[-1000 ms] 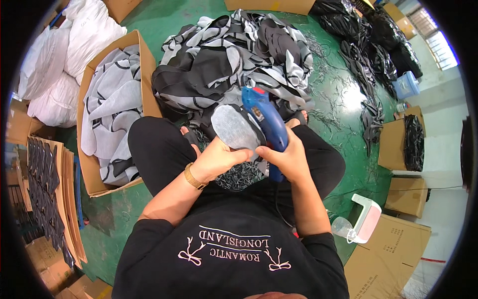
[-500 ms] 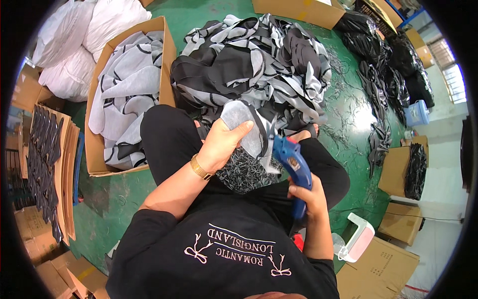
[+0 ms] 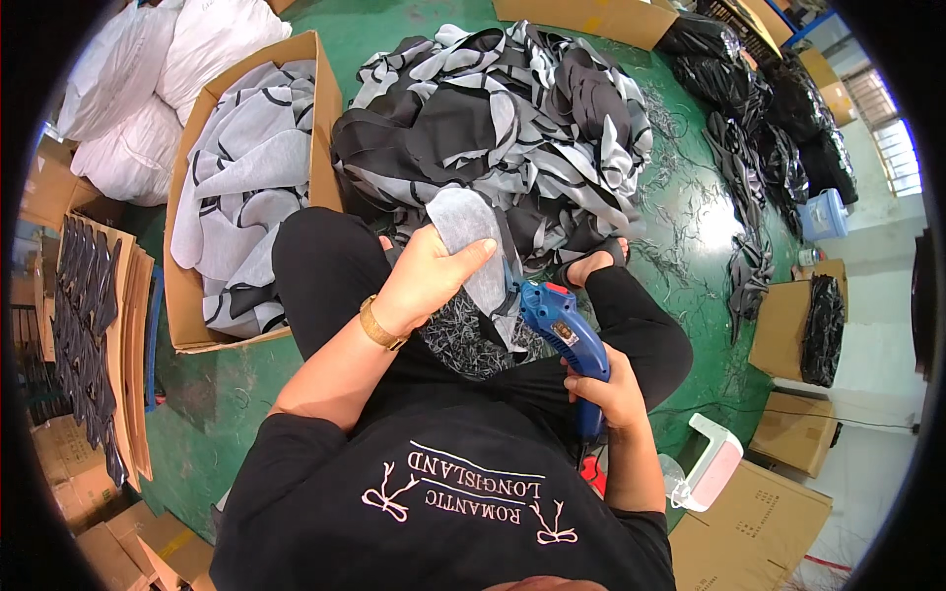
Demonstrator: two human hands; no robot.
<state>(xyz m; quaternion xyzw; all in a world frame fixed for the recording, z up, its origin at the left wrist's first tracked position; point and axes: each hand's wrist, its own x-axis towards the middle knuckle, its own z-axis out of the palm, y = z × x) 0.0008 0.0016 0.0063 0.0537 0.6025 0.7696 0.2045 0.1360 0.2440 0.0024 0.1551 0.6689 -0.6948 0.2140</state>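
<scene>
My left hand (image 3: 430, 273) pinches a grey-and-black fabric piece (image 3: 467, 231) between thumb and fingers. The piece hangs over my lap with its light grey face up. My right hand (image 3: 609, 389) is wrapped around the handle of a blue handheld electric cutter (image 3: 564, 328) with a red button on top. The cutter's head is at the right edge of the fabric piece; whether its blade touches the cloth I cannot tell. Thin dark and grey fabric scraps (image 3: 473, 340) lie heaped between my legs, below both hands.
Ahead lies a big pile of grey-and-black fabric pieces (image 3: 443, 123). A cardboard box (image 3: 328, 128) of similar pieces stands at the left, with white sacks (image 3: 128, 163) behind. Black plastic bags (image 3: 778, 118), cartons (image 3: 778, 325) and a white-and-pink device (image 3: 711, 463) are on the right.
The loose strip at the fabric piece's right edge no longer sticks out toward the cutter. The cutter has shifted slightly left and down and tilted more. My left hand still grips the piece.
</scene>
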